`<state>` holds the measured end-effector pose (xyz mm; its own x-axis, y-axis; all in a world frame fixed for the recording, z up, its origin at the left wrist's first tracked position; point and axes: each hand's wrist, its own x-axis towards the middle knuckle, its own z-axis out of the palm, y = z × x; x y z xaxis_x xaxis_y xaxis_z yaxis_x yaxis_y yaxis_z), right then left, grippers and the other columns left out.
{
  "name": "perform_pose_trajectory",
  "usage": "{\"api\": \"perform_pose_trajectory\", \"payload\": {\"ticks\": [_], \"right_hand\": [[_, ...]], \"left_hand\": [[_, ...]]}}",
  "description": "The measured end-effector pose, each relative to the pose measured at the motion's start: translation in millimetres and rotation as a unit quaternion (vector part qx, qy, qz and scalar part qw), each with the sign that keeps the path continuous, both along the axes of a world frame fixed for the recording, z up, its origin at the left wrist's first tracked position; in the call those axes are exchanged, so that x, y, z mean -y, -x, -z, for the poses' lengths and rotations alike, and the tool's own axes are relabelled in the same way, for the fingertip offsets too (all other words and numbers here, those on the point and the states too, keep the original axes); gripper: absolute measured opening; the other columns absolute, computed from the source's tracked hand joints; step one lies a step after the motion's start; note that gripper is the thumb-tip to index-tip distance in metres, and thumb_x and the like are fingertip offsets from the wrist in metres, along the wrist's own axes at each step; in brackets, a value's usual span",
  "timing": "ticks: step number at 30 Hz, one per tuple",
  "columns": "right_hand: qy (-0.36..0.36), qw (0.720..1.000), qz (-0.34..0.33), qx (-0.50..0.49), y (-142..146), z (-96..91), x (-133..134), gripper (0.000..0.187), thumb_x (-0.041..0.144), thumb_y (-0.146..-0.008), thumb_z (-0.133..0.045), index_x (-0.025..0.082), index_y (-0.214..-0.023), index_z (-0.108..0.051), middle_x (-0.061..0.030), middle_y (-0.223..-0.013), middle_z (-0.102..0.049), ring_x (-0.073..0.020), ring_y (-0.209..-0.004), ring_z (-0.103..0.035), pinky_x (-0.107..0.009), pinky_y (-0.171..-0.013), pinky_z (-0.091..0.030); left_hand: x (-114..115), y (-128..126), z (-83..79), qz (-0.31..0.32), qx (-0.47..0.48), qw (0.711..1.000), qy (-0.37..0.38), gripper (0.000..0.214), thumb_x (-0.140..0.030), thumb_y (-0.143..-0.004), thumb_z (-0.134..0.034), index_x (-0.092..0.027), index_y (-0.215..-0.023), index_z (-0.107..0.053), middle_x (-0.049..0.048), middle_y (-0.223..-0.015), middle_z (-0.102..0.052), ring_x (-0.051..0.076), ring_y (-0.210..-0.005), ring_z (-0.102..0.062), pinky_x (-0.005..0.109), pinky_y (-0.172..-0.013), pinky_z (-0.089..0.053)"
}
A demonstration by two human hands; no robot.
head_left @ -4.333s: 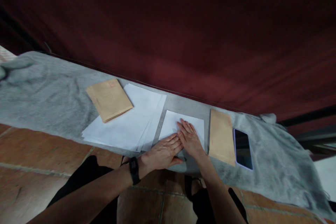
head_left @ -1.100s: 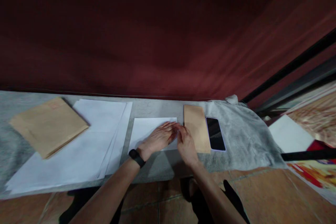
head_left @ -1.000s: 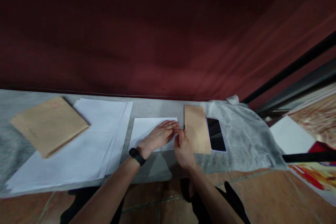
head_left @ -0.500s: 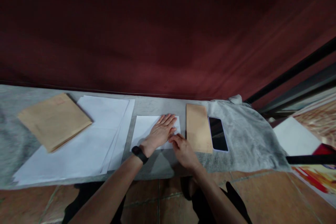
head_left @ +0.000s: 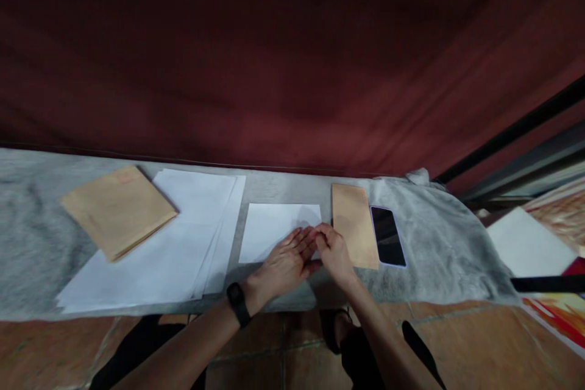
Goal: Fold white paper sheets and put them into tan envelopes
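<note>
A folded white sheet (head_left: 274, 228) lies on the grey cloth (head_left: 439, 250) before me. My left hand (head_left: 286, 262), with a black watch on its wrist, rests flat on the sheet's near right corner, fingers stretched out. Beside it my right hand (head_left: 333, 250) presses the sheet's right edge with its fingers together and curled down. The two hands touch each other. A brown envelope (head_left: 354, 225) lies just right of the sheet, and a dark phone (head_left: 387, 236) lies next to it.
A fanned stack of white paper (head_left: 183, 237) lies at the left with a pile of brown envelopes (head_left: 117, 210) on its far corner. A dark red curtain (head_left: 292, 61) hangs behind. Tiled floor (head_left: 457, 341) runs below; white and coloured sheets (head_left: 525, 247) lie at the right.
My left hand slid back from the middle of the sheet to its near right corner. My right hand moved up to the sheet's right edge. The view shifted slightly.
</note>
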<state>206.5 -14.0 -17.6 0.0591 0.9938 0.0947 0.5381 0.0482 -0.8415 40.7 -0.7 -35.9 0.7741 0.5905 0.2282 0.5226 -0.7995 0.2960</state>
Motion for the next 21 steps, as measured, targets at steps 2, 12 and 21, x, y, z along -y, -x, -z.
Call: {"api": "perform_pose_trajectory", "payload": {"ticks": [2, 12, 21], "right_hand": [[-0.024, 1.0, 0.003, 0.009, 2, 2.9, -4, 0.024, 0.02, -0.089, -0.042, 0.022, -0.094, -0.065, -0.0036, -0.092, -0.069, -0.0183, -0.087, -0.067, -0.03, -0.083, -0.052], [-0.072, 0.975, -0.106, 0.179, 30, 22.0, -5, 0.043, 0.026, -0.102, -0.039, 0.018, -0.141, -0.055, -0.0096, -0.153, -0.047, -0.0228, -0.144, -0.039, -0.046, -0.122, -0.031], [-0.098, 0.943, -0.101, 0.302, 36, 32.7, -4, 0.049, 0.026, -0.102, -0.044, 0.025, -0.15, -0.043, -0.0072, -0.159, -0.037, -0.0257, -0.148, -0.034, -0.052, -0.12, -0.032]], "left_hand": [[8, 2, 1.2, 0.016, -0.003, 1.0, 0.005, 0.059, -0.049, -0.098, -0.048, -0.016, -0.147, -0.043, 0.0135, -0.152, -0.048, 0.023, -0.144, -0.04, 0.043, -0.123, -0.025], [42, 19, -7.8, 0.05, -0.018, 0.997, 0.047, 0.063, -0.053, -0.094, -0.055, -0.013, -0.143, -0.048, 0.0148, -0.151, -0.049, 0.026, -0.144, -0.039, 0.041, -0.122, -0.027], [47, 44, -34.0, 0.101, 0.032, 0.991, 0.081, 0.032, -0.037, -0.102, -0.044, -0.027, -0.124, -0.065, 0.0016, -0.127, -0.07, 0.017, -0.122, -0.061, 0.033, -0.11, -0.043]]}}
